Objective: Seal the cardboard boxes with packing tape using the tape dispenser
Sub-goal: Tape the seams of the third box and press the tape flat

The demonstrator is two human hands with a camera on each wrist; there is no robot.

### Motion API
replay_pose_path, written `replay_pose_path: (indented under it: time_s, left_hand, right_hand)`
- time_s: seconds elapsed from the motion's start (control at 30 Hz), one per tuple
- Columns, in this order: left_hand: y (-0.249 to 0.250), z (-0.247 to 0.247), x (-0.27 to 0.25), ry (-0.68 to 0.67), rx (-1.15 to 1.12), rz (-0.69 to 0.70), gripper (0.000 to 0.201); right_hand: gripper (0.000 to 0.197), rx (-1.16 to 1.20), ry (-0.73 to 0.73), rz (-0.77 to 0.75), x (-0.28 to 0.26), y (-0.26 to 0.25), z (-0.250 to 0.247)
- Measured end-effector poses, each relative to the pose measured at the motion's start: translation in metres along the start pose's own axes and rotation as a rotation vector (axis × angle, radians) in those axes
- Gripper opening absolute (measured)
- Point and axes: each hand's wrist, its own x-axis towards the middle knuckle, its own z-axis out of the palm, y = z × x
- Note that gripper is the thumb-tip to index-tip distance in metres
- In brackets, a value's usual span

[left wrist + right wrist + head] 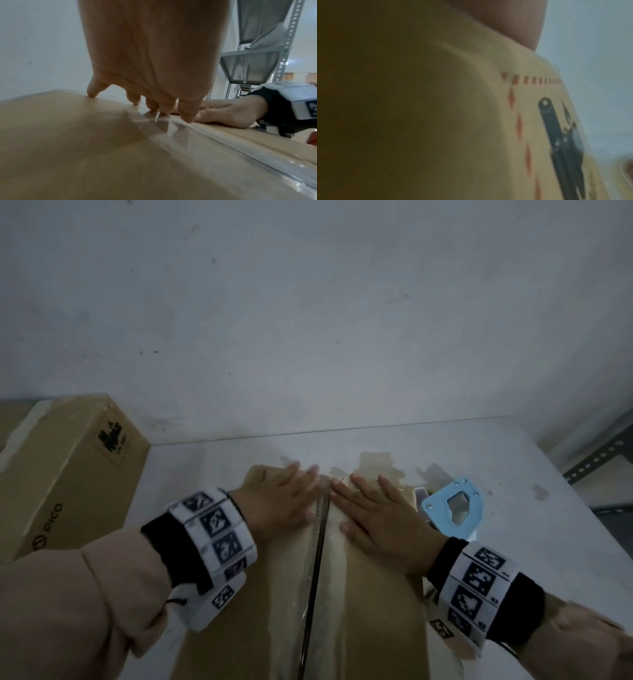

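A cardboard box [274, 604] lies in front of me on the white table, its two top flaps meeting at a dark centre seam [317, 556]. Shiny clear tape [180, 129] runs along that seam. My left hand [284, 501] lies flat with straight fingers on the left flap near the far end. My right hand [380, 525] lies flat on the right flap beside it. In the left wrist view my left fingertips [187, 117] press the box top [68, 135] next to my right hand [228, 113]. The blue tape dispenser [455, 508] stands on the table just right of the box. The right wrist view shows only a blurred box side [488, 121] with printing.
A second, larger cardboard box [65, 474] marked PICO stands at the table's left, against the wall. The white table [513, 460] runs to an edge at the right. Grey metal shelving [254, 56] stands beyond that edge. A pale wall rises right behind the table.
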Motion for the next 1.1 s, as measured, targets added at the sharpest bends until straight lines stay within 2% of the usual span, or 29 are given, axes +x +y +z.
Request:
replay_pose_path:
  time_s: [0.13,0.27,0.43,0.67,0.73,0.83,0.93,0.97,1.1]
  left_hand:
    - [0.016,0.004,-0.007,-0.031,0.039,0.048,0.065]
    - [0.013,0.001,-0.007,-0.026,-0.024,0.031,0.067]
    - [0.015,0.002,-0.006,-0.003,-0.04,-0.01,0.066]
    - [0.005,0.006,-0.022,-0.034,-0.22,-0.091,0.069]
    - [0.006,0.011,-0.038,-0.028,-0.262,-0.109,0.071]
    - [0.02,0.028,-0.065,-0.04,-0.352,-0.124,0.081]
    - [0.04,0.056,-0.081,0.038,-0.469,-0.137,0.126]
    - [0.044,0.066,-0.08,0.089,-0.493,-0.158,0.131]
    - [0.057,0.085,-0.07,0.24,-0.481,-0.263,0.124]
  right_hand:
    - [0.069,0.032,0.014,0.067,-0.001,-0.003,0.005]
    - [0.084,0.045,0.021,0.02,-0.009,0.0,0.001]
    - [0.101,0.109,0.04,0.098,-0.037,0.002,0.001]
    - [0.112,0.063,0.017,0.162,-0.007,0.018,-0.004]
    - [0.102,0.03,0.03,0.176,0.003,0.023,-0.006]
    - [0.074,0.034,0.058,0.268,0.019,0.024,-0.009]
    - [0.062,0.013,0.07,0.321,0.027,0.02,-0.01]
    - [0.061,0.022,0.071,0.327,0.029,0.02,-0.01]
    - [0.063,0.057,0.086,0.348,0.03,0.02,-0.006]
